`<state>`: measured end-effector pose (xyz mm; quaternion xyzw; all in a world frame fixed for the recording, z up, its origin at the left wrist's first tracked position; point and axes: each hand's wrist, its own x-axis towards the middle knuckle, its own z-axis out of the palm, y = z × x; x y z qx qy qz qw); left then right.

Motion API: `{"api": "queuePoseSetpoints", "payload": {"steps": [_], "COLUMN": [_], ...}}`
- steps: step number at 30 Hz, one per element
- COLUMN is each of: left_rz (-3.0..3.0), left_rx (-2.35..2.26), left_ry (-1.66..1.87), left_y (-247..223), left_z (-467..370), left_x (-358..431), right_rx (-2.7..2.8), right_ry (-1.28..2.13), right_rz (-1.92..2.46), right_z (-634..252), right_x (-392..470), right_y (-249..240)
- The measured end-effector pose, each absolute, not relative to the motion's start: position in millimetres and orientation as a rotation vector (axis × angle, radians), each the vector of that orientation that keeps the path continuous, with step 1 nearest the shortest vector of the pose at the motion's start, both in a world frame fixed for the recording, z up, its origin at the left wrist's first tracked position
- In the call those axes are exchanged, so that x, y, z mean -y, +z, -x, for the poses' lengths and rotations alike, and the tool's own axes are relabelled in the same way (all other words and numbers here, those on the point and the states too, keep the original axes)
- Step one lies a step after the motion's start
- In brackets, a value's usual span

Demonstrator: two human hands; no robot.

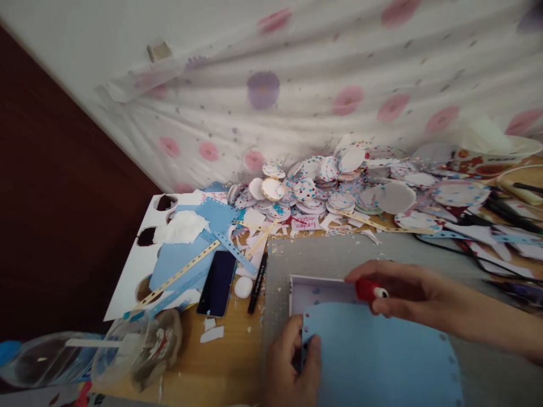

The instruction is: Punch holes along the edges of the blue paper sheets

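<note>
My left hand (292, 370) pinches the left edge of a light blue paper sheet (382, 356) between thumb and fingers. Small punched holes run along the sheet's left and right edges, and its top corners are rounded. Under its upper part lies a shallow white box (318, 282) with a few blue bits inside. Just above the sheet's top edge, my right hand (411, 291) is closed on a small red craft punch (366, 289) with a white, dark-centred part. The punch's underside is hidden, so I cannot tell whether it touches the paper.
A grey cutting mat (331, 254) lies under the work. Behind it are heaped punched paper discs (305, 189). To the left lie a marker (258, 282), a phone (217, 282), a plastic cup (123, 345) and a bottle (51, 359). Cables and tools (509, 215) crowd the right.
</note>
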<state>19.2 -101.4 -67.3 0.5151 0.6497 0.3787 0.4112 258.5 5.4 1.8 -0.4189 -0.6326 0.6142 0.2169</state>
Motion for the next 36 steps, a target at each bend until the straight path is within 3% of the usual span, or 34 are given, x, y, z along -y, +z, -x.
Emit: {"api": "queuePoseSetpoints", "payload": {"steps": [3, 10, 23, 31, 36], "left_rz": [-1.411, -1.603, -1.693, -1.676, -1.623], "left_rx": [-1.679, -1.731, -1.804, -1.659, -1.756], "left_ry": [0.845, 0.755, 0.451, 0.545, 0.634], "left_y": [-67, -64, -51, -52, -52], "left_z": [-18, -20, -20, -19, -25], "left_x": [99, 92, 84, 83, 84], "right_rx": [1.912, 2.423, 2.542, 2.549, 2.578], "right_ry": [1.714, 1.337, 1.228, 1.396, 1.221], "right_rz": [1.123, 1.035, 0.88, 0.884, 0.944], "right_z": [-245, -227, -213, -212, -217], "right_x": [-9, -13, -24, -37, -27], "right_y": [1, 14, 7, 18, 9]}}
